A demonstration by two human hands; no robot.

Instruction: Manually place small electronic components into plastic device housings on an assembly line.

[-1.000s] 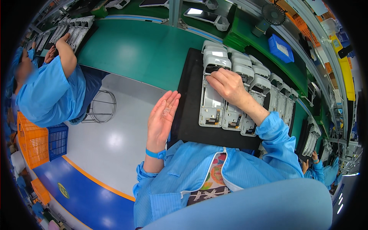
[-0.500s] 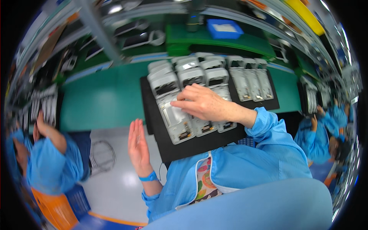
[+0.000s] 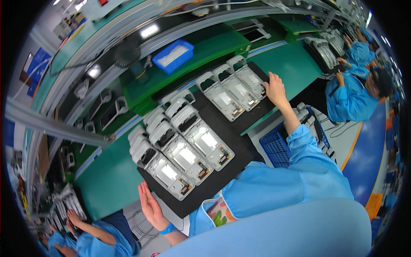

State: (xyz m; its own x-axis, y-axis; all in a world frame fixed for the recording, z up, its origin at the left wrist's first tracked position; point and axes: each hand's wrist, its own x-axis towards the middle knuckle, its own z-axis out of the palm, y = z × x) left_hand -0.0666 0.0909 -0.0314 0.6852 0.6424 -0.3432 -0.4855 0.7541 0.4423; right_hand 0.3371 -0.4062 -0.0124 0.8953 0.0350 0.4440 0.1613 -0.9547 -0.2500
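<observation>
My left hand (image 3: 150, 206) is held palm up, fingers stretched out, beside the front left corner of a black mat (image 3: 222, 173). It holds nothing that I can make out. At the right, my right hand (image 3: 276, 91) has its fingers extended next to the outer end of a grey device housing (image 3: 248, 80); whether it touches that housing I cannot tell. Two more housings lie beside it. On the left part of the mat, three grey frames (image 3: 207, 139) with looped ends, pale rectangles and small black-and-orange parts lie side by side, others stacked behind their far ends.
A green bench (image 3: 107, 184) runs underneath. Behind the mat stand a green shelf (image 3: 201, 55) and a blue bin (image 3: 173, 56) with white contents. A blue basket (image 3: 275, 147) stands below at the right. Co-workers in blue sit to the left and right.
The view has swung to the right. My right hand has left the left-hand group of housings and moved over to the right-hand group. My left hand stays open.
</observation>
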